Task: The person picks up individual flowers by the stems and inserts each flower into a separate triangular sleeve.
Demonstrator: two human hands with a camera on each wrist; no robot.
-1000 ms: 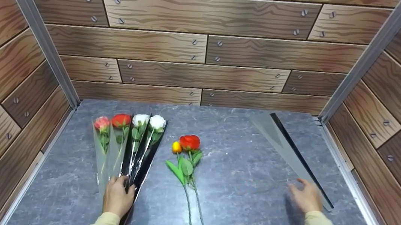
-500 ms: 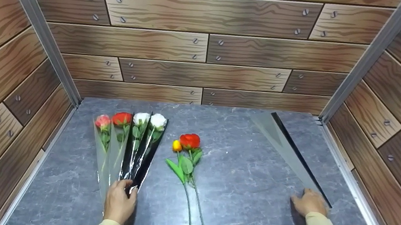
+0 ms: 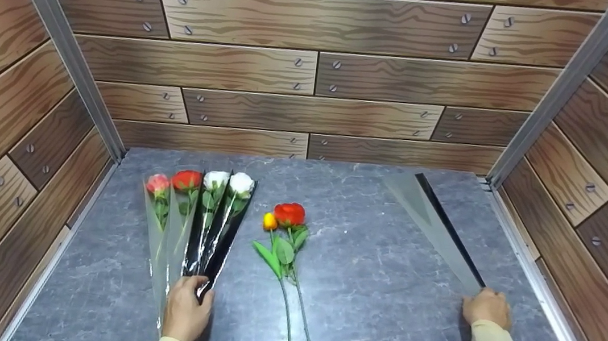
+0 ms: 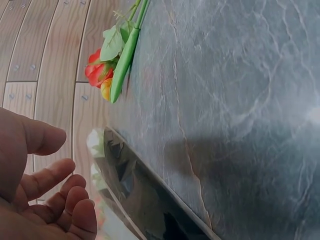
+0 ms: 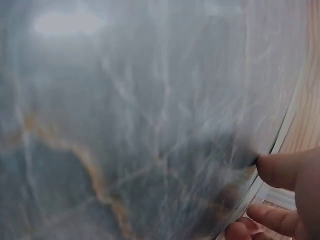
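Observation:
Over the narrow ends of the wrapped flowers, my left hand (image 3: 188, 310) has loosely curled fingers holding nothing in the left wrist view. A pink flower (image 3: 158, 183) and a red flower (image 3: 186, 180) lie in clear sleeves; two white roses (image 3: 216, 180) lie in black-and-clear sleeves. At the far right my right hand (image 3: 487, 307) covers the narrow end of a flat clear flower sleeve (image 3: 430, 222) with a black strip (image 3: 449, 227). Its fingers curl down there. The right wrist view shows thumb and fingers apart, blurred; a grip is not clear.
Between my hands lie an unwrapped red flower (image 3: 289, 213) and a yellow-orange tulip (image 3: 270, 221), stems toward me. The grey marbled tabletop (image 3: 373, 315) is bounded by wood-patterned walls (image 3: 315, 74) and metal edge strips (image 3: 531, 288).
My right hand has come down and moved slightly right onto the flat sleeve's narrow end. My left hand has drawn slightly back toward me along the wrapped flowers.

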